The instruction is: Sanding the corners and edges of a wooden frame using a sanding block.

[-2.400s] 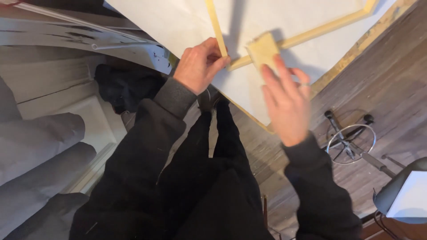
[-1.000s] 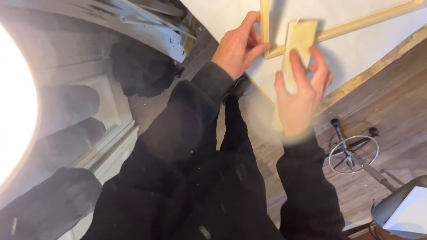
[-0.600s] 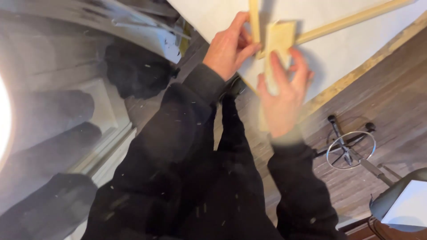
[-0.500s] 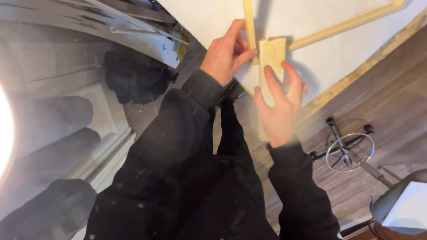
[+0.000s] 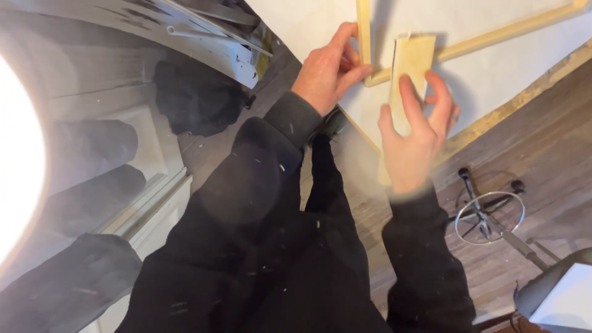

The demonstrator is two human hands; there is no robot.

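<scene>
Wood block is gripped by right hand, left hand pinches the frame strip; a loose grip might let the block slip off the corner

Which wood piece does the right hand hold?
The short flat wooden block under the right hand, not the thin strips; the left hand grips the upright strip.
</scene>
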